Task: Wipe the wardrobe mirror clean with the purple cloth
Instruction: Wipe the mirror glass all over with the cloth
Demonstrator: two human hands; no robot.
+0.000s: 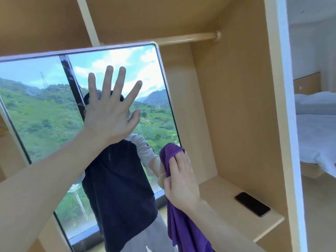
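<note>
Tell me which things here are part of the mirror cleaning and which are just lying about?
Part of the job:
mirror
purple cloth, held in the right hand
left hand, flat on the glass

Just lying about:
black phone on the shelf
hanging rail
bed

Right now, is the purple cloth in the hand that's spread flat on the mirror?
No, the left hand is bare; the right hand presses the purple cloth at the mirror's right edge.
</note>
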